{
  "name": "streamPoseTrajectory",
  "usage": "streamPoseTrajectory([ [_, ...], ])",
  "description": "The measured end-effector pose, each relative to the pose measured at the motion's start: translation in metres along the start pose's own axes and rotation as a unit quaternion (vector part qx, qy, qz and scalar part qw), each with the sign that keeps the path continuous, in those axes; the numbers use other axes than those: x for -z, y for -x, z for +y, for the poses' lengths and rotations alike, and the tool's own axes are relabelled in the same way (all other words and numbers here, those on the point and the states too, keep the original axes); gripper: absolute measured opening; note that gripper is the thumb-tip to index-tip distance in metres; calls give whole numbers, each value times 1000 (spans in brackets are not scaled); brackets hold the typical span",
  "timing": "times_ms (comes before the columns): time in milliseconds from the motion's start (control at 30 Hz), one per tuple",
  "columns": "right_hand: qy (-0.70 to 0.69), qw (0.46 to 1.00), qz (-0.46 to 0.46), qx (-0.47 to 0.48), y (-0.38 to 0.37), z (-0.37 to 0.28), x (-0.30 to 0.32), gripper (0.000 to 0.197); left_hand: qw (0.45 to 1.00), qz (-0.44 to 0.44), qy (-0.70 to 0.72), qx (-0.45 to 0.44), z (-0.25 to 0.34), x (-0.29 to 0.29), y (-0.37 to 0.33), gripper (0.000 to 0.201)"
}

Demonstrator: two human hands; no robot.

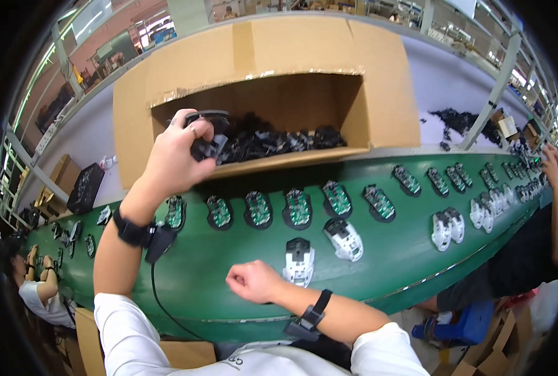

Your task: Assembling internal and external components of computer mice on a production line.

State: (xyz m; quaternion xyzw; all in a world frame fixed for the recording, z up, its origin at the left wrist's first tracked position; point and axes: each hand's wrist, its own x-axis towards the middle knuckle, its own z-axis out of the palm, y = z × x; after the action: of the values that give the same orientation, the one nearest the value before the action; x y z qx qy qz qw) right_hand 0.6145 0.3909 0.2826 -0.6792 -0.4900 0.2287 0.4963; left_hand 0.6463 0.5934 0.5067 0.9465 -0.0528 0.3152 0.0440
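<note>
My left hand is raised at the left front of a cardboard box, with fingers closed around black plastic mouse parts. Whether that is one piece or two, I cannot tell. Inside the box lies a heap of loose black parts. My right hand is curled low over the green work surface, and anything in its fingers is hidden. Just right of it is a white mouse shell with a dark top. A second white mouse shell sits farther right.
Black mouse bases with green circuit boards line the surface below the box. More white shells stand at the right. A cable hangs from my left wrist strap. Co-workers sit at the left and at the right.
</note>
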Motion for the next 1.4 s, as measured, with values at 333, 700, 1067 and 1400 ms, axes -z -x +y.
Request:
streamPoseTrajectory([
  [333, 99, 981, -168, -6, -23, -5, 29, 28, 950, -303, -24, 66, 43, -18, 150, 36],
  [700, 20, 928, -295, -225, 231, -26, 70, 60, 941, -337, 9, 26, 42, 21, 190, 71],
  [1067, 69, 908, -146, -386, 384, 3, 4, 52, 900, -285, -77, -321, -10, 113, 71, 50],
  [1400, -20, 819, -378, -430, 413, -4, -29, 44, 889, -377, -170, -197, -62, 197, 124, 48],
])
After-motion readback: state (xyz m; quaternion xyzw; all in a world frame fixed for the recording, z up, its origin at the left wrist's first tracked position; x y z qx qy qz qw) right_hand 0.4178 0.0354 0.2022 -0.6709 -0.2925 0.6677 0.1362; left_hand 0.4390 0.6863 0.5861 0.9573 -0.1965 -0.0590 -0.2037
